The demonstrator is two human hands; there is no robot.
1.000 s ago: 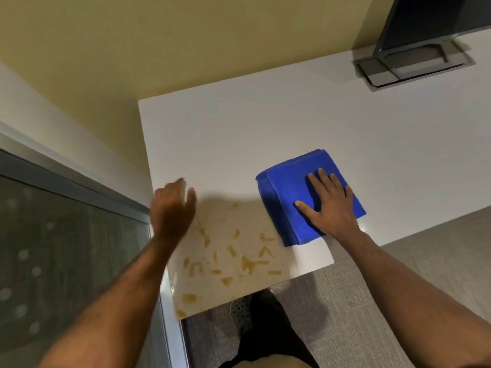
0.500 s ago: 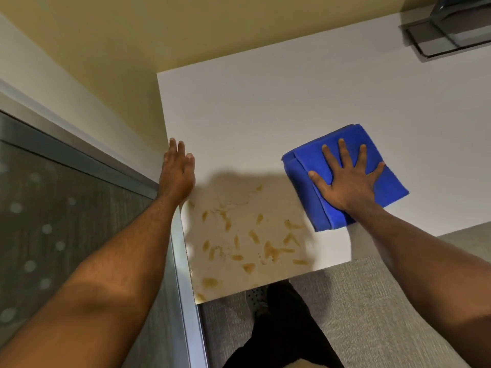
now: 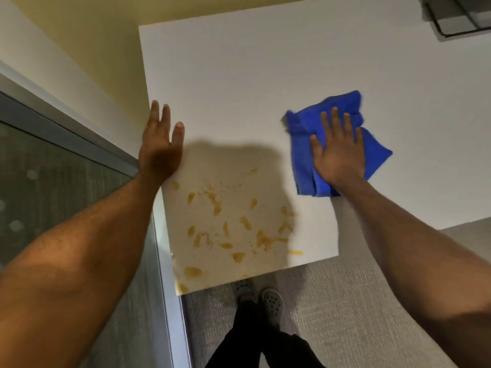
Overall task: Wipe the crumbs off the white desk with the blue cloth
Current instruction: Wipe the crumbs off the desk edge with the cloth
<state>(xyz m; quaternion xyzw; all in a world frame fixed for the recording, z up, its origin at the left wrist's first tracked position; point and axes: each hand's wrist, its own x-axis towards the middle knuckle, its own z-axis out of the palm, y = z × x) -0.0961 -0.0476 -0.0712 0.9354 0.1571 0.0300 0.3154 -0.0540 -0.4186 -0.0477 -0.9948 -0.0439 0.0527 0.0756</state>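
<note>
white desk [image 3: 265, 75] seen from above, near-left corner toward the person. crumbs [image 3: 233, 221], yellow-orange flakes and smears, scattered across that near-left corner, a few right at the near edge, all lying in shadow. blue cloth [image 3: 377, 152] bunched and partly folded on the desk, to the right of the crumbs and a little farther back, apart from them; none of the flakes touch it. right hand [image 3: 336, 150] lies flat on the cloth, fingers spread and extended, palm pressing down, no pinch or grip visible. left hand [image 3: 160, 144] open, fingers straight, resting at the desk's left edge just beyond the crumbs, holding nothing; looks like a brace or a catching wall. dark stand [image 3: 457, 17] at the far right of the desk, well away. step in hand, by my reading: cloth pressed and ready, the wipe across the crumbs not yet made. next move calls for sliding the cloth left and nearward under steady pressure, gathering flakes rather than scattering them over the near edge.
</note>
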